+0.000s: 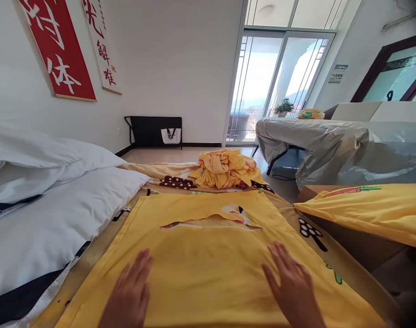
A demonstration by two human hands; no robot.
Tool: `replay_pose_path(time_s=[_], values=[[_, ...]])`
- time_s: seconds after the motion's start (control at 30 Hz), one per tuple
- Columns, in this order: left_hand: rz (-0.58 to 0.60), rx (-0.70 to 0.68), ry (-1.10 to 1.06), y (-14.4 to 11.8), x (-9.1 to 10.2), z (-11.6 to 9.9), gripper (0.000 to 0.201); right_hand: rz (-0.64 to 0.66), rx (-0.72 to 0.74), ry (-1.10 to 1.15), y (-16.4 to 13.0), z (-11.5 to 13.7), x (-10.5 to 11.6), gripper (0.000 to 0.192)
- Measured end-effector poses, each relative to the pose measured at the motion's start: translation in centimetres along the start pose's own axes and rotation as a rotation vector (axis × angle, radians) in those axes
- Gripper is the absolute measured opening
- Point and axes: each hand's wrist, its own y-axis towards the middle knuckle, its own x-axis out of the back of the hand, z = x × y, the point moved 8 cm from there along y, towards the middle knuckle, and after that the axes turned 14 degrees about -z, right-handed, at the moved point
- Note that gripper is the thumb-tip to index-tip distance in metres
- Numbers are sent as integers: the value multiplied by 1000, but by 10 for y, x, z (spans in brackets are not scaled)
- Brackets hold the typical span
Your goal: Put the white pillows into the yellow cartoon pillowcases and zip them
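A yellow pillowcase point(201, 259) lies spread out flat in front of me, with a slit-like opening across its upper part. A white inner edge and part of a printed pattern show through that gap. On the left of the cloth is my left hand point(131, 287), palm down, fingers stretched out and holding nothing. My right hand point(291, 282) is over the right side, also palm down, its thumb apart from the fingers. Whether the palms press on the fabric or hover just above it, I cannot tell.
Beneath lies a patterned tan sheet point(312, 234). A bundled yellow cloth point(225, 168) sits beyond the pillowcase. White pillows point(68, 209) are piled at left. At right, a yellow printed pillow point(372, 209) rests on a cardboard box point(358, 246), before a plastic-covered table point(317, 136).
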Motion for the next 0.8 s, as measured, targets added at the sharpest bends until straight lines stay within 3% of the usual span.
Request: replay_pose_path(time_s=[0.07,0.1,0.17,0.2,0.27,0.37,0.43,0.5,0.53,0.57,0.63,0.73,0.8], values=[[162,-139,-130,56,-27,-71,56,165,199,183,30,100,-12,61],[213,-161,-165,79,-39,-95,56,259,266,247,39,136,-20,60],[254,-157,-196,106,-58,-113,55,405,296,283,47,164,-40,60],[277,-159,-207,109,-67,-109,54,448,289,279,47,156,-49,61],[285,-156,-212,95,-77,-72,54,466,227,223,41,105,-64,62],[221,-15,-92,50,-75,25,55,385,30,-15,28,-18,-71,64],[189,99,32,17,-64,83,58,309,20,-168,22,-74,-66,65],[198,178,152,-5,-52,114,59,262,-6,-268,21,-95,-59,65],[213,205,208,-11,-47,118,59,250,-31,-283,22,-92,-56,64],[229,216,253,-11,-41,115,58,244,-49,-265,24,-79,-53,63],[270,164,266,4,-36,86,57,255,-13,-117,27,-24,-47,61],[298,-45,85,49,-36,15,56,345,286,311,16,103,-30,59],[288,-122,-38,78,-40,-19,55,464,503,537,-8,174,-16,62]])
